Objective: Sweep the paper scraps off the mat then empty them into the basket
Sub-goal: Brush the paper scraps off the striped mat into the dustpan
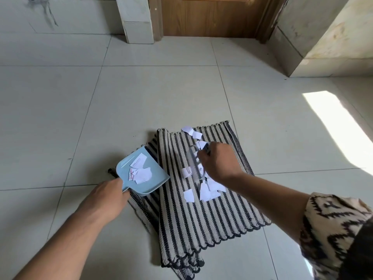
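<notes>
Sweeping step in hand: left hand fingers clamped on pan, right hand fingers clamped on brush; scraps on mat need drawing panward.

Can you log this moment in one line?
left hand: holds dustpan | right hand: holds brush | scraps: in dustpan and on mat

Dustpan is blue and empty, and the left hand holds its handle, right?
Not empty. The head view shows the blue dustpan has paper scraps lying in it. The left hand does hold its handle.
</notes>
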